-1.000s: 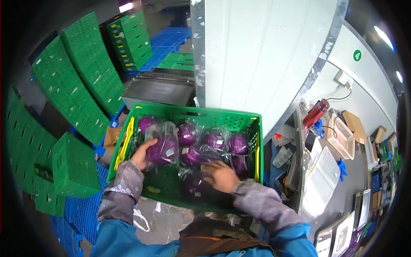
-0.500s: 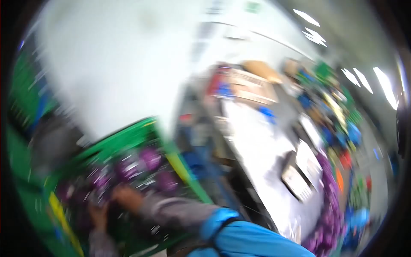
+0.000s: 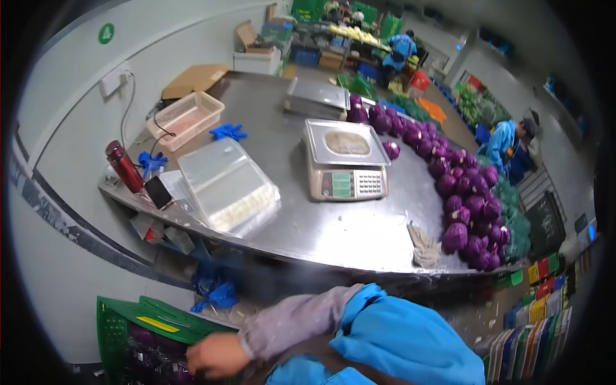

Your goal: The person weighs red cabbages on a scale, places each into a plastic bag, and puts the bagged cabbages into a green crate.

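My right hand (image 3: 215, 356) reaches down to the lower left, over a green plastic crate (image 3: 122, 317) that holds wrapped purple cabbages (image 3: 144, 337). The hand is blurred, and its fingers dip behind the crate's contents, so its grip is unclear. A grey sleeve and blue vest lead back from it. My left hand is out of frame. Ahead stands a steel table (image 3: 333, 234) with a digital scale (image 3: 346, 163) and a long row of purple cabbages (image 3: 465, 199) along its right edge.
On the table lie a clear plastic stack (image 3: 228, 183), a red bottle (image 3: 124, 167), a phone (image 3: 158, 191), a pink basket (image 3: 186, 119), blue gloves (image 3: 228, 131), a cloth (image 3: 423, 247) and a second scale (image 3: 317, 96). People in blue (image 3: 510, 144) work beyond.
The view has swung right, from the crate to the steel table. Both hands were among the cabbages in the crate; only the right hand shows now.
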A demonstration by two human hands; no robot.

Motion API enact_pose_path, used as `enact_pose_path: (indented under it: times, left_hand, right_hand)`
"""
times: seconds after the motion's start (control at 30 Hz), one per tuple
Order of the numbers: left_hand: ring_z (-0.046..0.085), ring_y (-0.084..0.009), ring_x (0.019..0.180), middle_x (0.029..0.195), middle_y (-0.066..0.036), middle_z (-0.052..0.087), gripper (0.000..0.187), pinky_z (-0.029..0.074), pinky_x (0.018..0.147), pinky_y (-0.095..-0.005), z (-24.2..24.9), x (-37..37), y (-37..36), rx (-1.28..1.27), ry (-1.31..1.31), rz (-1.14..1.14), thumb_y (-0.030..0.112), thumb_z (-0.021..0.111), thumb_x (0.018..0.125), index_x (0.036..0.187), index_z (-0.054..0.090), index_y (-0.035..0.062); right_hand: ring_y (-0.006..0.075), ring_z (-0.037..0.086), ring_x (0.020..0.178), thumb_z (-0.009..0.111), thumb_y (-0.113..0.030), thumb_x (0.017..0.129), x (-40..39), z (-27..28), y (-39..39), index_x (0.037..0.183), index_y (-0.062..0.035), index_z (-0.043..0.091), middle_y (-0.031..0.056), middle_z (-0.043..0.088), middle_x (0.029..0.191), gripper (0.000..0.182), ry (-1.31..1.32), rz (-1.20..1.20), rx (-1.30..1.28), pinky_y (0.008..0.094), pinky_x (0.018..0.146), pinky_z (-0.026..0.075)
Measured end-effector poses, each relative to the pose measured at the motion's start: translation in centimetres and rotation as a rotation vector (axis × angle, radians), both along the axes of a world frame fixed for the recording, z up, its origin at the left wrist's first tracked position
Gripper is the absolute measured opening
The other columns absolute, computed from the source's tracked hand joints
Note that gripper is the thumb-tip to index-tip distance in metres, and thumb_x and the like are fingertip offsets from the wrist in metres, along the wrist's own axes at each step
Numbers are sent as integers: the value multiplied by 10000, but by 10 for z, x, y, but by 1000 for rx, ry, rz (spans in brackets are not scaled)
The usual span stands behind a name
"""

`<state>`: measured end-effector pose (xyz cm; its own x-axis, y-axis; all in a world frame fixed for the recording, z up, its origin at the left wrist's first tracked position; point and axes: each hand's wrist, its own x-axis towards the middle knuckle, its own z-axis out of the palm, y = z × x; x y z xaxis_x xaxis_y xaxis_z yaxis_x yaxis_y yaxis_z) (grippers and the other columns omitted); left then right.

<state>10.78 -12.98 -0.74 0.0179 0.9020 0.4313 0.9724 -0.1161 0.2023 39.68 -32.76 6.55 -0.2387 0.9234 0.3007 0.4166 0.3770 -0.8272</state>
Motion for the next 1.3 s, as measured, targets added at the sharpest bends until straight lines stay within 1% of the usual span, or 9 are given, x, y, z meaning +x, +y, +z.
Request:
enact_pose_path:
  times: [0.1,0.23,0.47,0.63,0.87,1.0,1.17,1.23,1.3]
  left_hand:
    - [559,-209,1009,1162,-159,549,333,435,901,-300,8,106,32,-259,-729,-693,68,519,884,1192,462,-45]
    - [612,-137,825,905,-86,652,189,476,723,-264,86,362,-96,-717,-722,-1121,57,572,842,995,634,-36]
    - [640,-327,718,712,-172,635,139,508,628,-434,-47,588,-101,-59,421,-1266,105,550,720,698,658,21]
    - [624,-327,806,862,-107,649,172,504,691,-423,-127,627,-26,-146,931,-1447,149,625,706,867,684,156]
    - [613,-339,763,779,-177,618,99,486,670,-419,-117,630,-29,-379,433,-1213,78,559,750,796,622,17]
    - [585,-327,793,785,-195,573,105,430,690,-428,-117,626,-22,-261,459,-1140,-14,493,751,846,533,-33]
    - [555,-332,904,893,-202,560,210,422,780,-364,-72,607,-32,-567,-96,-1095,-43,470,744,942,539,-50]
    - [543,-390,946,1033,-205,579,431,442,795,-474,-52,590,-11,-404,872,-1226,256,608,748,1128,537,64]
    - [550,-384,961,1073,-230,562,513,461,787,-429,-39,576,-39,20,849,-1454,127,595,716,1212,484,63]
  right_hand:
    - [306,565,911,621,-144,739,65,-1,-61,996,-86,576,116,572,960,267,-89,-328,-150,408,755,466]
    - [302,568,933,575,-140,782,133,-6,-144,1000,-81,574,105,572,959,226,52,-333,-94,403,785,467]
    - [232,630,811,579,-141,819,259,-7,-329,1008,-69,607,96,632,930,204,7,-981,-356,337,720,500]
    - [187,640,750,589,-131,824,281,-22,-470,1047,-69,620,96,654,930,233,110,-1573,-550,314,674,509]
    - [157,628,743,642,-113,783,329,-71,-624,1150,-4,542,109,646,941,396,521,-2036,-542,273,553,514]
    - [354,465,1138,705,-205,701,393,-97,-699,1296,-9,366,226,458,1252,712,-425,-2172,-1055,388,951,393]
    - [360,404,1196,707,-231,704,499,-81,-763,1288,20,336,236,404,1290,736,-571,-2187,-1137,395,997,349]
    - [365,395,1202,694,-262,720,541,-80,-774,1253,43,363,245,420,1271,698,-637,-2230,-1150,393,1015,333]
    - [359,374,1222,694,-303,719,561,-94,-797,1255,38,366,230,388,1311,715,-815,-2225,-1138,404,1008,328]
